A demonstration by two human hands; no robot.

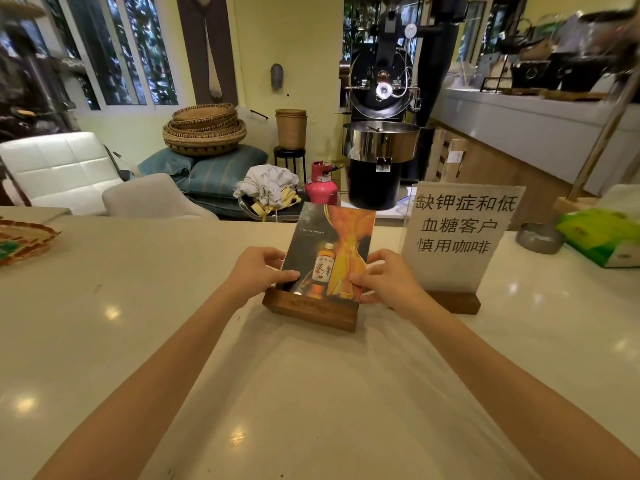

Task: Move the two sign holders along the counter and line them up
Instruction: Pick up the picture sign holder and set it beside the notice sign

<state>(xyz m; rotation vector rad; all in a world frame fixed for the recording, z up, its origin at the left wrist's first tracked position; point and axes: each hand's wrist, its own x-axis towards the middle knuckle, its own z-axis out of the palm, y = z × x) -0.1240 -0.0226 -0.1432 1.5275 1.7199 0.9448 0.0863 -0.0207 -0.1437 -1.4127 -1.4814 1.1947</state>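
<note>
A sign holder with a dark bottle advert (332, 247) stands in a wooden base at the middle of the white counter (138, 323), tilted a little to the right. My left hand (258, 271) grips its left edge and my right hand (388, 275) grips its right edge, thumbs on the front. Just to the right and slightly farther back stands a second sign holder (460, 237), a clear panel with black Chinese writing in its own wooden base. Nothing touches that one.
A woven tray (24, 240) sits at the counter's left edge. A small metal dish (539, 237) and a green tissue pack (602, 237) lie at the far right. Beyond the counter stand a black coffee roaster (381, 161), chairs and stacked baskets.
</note>
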